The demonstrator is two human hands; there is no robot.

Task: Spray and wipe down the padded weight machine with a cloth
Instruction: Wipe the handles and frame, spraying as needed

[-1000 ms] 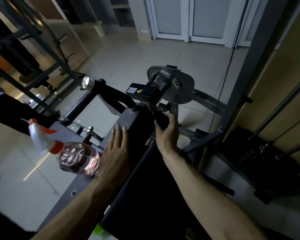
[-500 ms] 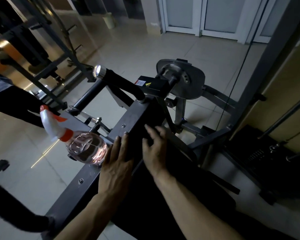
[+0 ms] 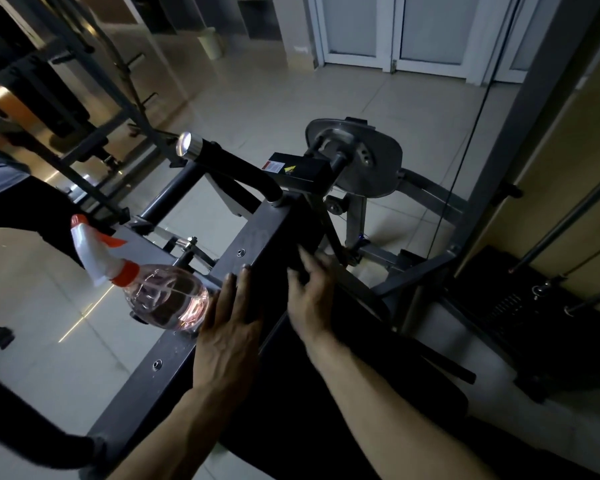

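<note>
The weight machine's dark pad (image 3: 281, 233) runs up the middle of the view, with a grey steel frame (image 3: 146, 372) along its left side. My left hand (image 3: 229, 327) lies flat on the pad's left edge, fingers straight. My right hand (image 3: 312, 296) presses on the pad just to the right, fingers spread. Something dark sits under its fingertips; whether it is a cloth I cannot tell. A clear spray bottle (image 3: 167, 299) with a white and orange nozzle lies on the frame, touching my left hand's outer side.
A black handle with a chrome end (image 3: 229, 161) and a grey cam plate (image 3: 371, 157) rise beyond the pad. The weight stack (image 3: 534, 306) and guide rods stand at the right. Another person (image 3: 11, 188) and racks are at the left. Tiled floor surrounds the machine.
My right hand slid from the pad's far end back toward me, stopping beside my left hand. The left hand and bottle stayed where they were.
</note>
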